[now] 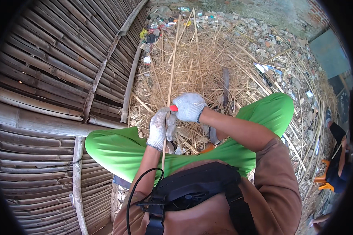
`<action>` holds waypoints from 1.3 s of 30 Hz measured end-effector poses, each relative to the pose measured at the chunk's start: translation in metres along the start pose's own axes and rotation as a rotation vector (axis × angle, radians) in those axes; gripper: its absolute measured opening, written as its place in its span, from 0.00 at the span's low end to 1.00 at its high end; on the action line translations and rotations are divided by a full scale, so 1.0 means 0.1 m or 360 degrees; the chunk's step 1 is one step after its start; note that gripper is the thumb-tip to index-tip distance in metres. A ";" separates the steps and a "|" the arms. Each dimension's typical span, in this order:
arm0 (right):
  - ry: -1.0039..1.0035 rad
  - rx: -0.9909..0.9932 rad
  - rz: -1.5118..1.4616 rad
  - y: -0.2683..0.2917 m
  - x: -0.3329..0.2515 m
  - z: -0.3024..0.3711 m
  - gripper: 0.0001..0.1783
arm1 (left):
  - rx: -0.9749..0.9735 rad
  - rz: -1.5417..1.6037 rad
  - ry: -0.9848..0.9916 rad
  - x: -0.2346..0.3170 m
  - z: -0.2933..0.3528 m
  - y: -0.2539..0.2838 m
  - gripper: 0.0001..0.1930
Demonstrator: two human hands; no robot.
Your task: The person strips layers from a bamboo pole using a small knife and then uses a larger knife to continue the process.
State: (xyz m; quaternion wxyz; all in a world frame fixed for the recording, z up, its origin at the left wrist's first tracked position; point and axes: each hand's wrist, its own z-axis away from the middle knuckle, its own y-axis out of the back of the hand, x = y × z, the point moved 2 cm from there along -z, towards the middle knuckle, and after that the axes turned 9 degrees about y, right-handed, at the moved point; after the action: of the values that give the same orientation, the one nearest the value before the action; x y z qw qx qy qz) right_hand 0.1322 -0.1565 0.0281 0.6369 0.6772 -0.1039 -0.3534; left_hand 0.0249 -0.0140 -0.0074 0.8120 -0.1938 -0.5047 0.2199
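A long, thin bamboo strip (171,80) runs from the far ground between my hands down to my lap. My left hand (157,128), in a soiled white knit glove, is closed around the strip. Just right of it, my right hand (190,106) wears a similar glove and grips a knife by its red handle (173,108). The short blade (165,109) points left across the strip, close to my left fingers. Whether its edge touches the bamboo is too small to tell.
Bamboo shavings (204,66) and loose strips cover the ground beyond my green-clad legs. A bamboo slat wall (55,58) stands close on the left. Rubble and litter lie toward the far brick wall (255,15). At the right edge, another person sits near an orange stool (323,178).
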 end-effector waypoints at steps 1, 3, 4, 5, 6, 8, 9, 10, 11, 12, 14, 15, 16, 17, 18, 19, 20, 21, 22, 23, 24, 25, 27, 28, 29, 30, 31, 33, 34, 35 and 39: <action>-0.0009 -0.0003 0.0002 0.04 -0.03 0.00 0.14 | 0.0010 -0.0028 -0.0035 -0.02 0.00 0.03 0.19; -0.0006 0.0019 0.0011 0.02 -0.03 -0.01 0.16 | 0.0122 -0.0173 -0.0162 -0.06 -0.01 0.09 0.19; -0.0026 0.0014 0.0033 0.04 -0.04 -0.04 0.16 | 0.0173 -0.0250 -0.0227 -0.06 -0.02 0.10 0.19; -0.0044 0.0009 0.0056 0.06 -0.06 -0.09 0.17 | 0.0247 -0.0355 -0.0271 -0.06 -0.04 0.15 0.20; -0.0060 0.0003 0.0080 0.07 -0.07 -0.12 0.17 | 0.0322 -0.0460 -0.0318 -0.05 -0.05 0.19 0.20; -0.0128 0.0147 0.0062 0.06 0.02 -0.16 0.14 | 0.0327 -0.0503 -0.0297 0.02 -0.03 0.10 0.20; -0.0221 0.0163 0.0053 0.14 0.10 -0.19 0.14 | 0.0268 -0.0442 -0.0224 0.06 0.08 0.01 0.20; -0.0318 0.0187 0.0044 0.23 0.20 -0.22 0.14 | 0.0204 -0.0388 -0.0152 0.09 0.17 -0.10 0.20; -0.0403 0.0300 -0.0028 0.33 0.37 -0.24 0.16 | 0.0156 -0.0445 -0.0152 0.05 0.22 -0.15 0.22; -0.0443 0.0376 0.0010 0.45 0.56 -0.26 0.16 | 0.0179 -0.0652 -0.0180 0.01 0.33 -0.21 0.22; -0.0466 0.0327 0.0099 0.69 0.81 -0.27 0.15 | 0.0162 -0.0826 -0.0169 -0.13 0.41 -0.18 0.21; -0.0429 0.0306 0.0134 0.77 0.86 -0.25 0.15 | 0.0133 -0.0843 -0.0169 -0.18 0.41 -0.14 0.20; -0.0395 0.0274 0.0188 0.84 0.92 -0.20 0.15 | 0.0131 -0.0857 -0.0193 -0.18 0.43 -0.16 0.20; -0.0414 0.0271 0.0199 0.87 0.95 -0.21 0.15 | 0.0128 -0.0872 -0.0217 -0.17 0.44 -0.18 0.19; -0.0429 0.0260 0.0206 0.90 0.97 -0.21 0.15 | 0.0123 -0.0887 -0.0239 -0.16 0.45 -0.21 0.19; -0.0432 0.0259 0.0218 0.95 0.96 -0.24 0.15 | 0.0185 -0.0819 -0.0225 -0.08 0.50 -0.29 0.20; -0.0437 0.0259 0.0229 1.00 0.96 -0.26 0.16 | 0.0142 -0.0785 -0.0242 -0.09 0.45 -0.25 0.20; -0.0402 0.0286 0.0281 1.05 0.96 -0.24 0.16 | 0.0134 -0.0781 -0.0209 -0.07 0.47 -0.29 0.20; -0.0481 0.0356 0.0246 1.14 1.00 -0.25 0.16 | 0.0141 -0.0793 -0.0184 0.00 0.52 -0.31 0.21; -0.0562 0.0425 0.0196 1.24 1.06 -0.26 0.16 | 0.0126 -0.0926 -0.0230 -0.01 0.57 -0.30 0.21; -0.0641 0.0493 0.0145 1.36 1.15 -0.27 0.16 | 0.0111 -0.1057 -0.0276 -0.04 0.63 -0.30 0.22; -0.0701 0.0578 0.0121 1.52 1.31 -0.25 0.17 | 0.0084 -0.1102 -0.0201 -0.05 0.77 -0.31 0.24; -0.0859 0.0603 0.0161 1.77 1.69 -0.20 0.19 | 0.0090 -0.1168 -0.0090 -0.18 0.98 -0.19 0.25; -0.0877 0.0643 0.0200 1.87 1.82 -0.21 0.20 | 0.0126 -0.1166 -0.0081 -0.26 1.07 -0.04 0.25; -0.0945 0.0650 0.0270 1.98 2.07 -0.17 0.21 | 0.0108 -0.1243 -0.0101 -0.29 1.13 0.05 0.24; -0.1040 0.0623 0.0298 2.09 2.33 -0.13 0.22 | 0.0091 -0.1303 -0.0125 -0.31 1.17 0.13 0.23; -0.1089 0.0656 0.0246 2.20 2.32 -0.14 0.23 | 0.0131 -0.1348 -0.0158 -0.30 1.23 0.23 0.21; -0.1248 0.0680 0.0418 2.34 2.88 0.16 0.23 | 0.0122 -0.1377 -0.0094 -0.26 1.12 0.26 0.20; -0.1306 0.0666 0.0389 2.35 2.97 0.21 0.24 | 0.0167 -0.1396 -0.0058 -0.23 1.12 0.29 0.20; -0.1371 0.0717 0.0409 2.36 3.24 0.40 0.24 | 0.0159 -0.1338 -0.0051 -0.21 1.05 0.19 0.19; -0.1151 0.0522 0.0270 1.97 2.60 0.22 0.26 | 0.0227 -0.1058 0.0000 0.09 0.84 -0.09 0.22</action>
State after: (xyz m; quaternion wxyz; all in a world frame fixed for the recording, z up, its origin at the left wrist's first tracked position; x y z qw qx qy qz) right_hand 0.3691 -0.3605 0.1236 0.4697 0.5910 -0.4316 -0.4938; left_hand -0.0458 -0.0086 0.0388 0.8508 0.0387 -0.5237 -0.0221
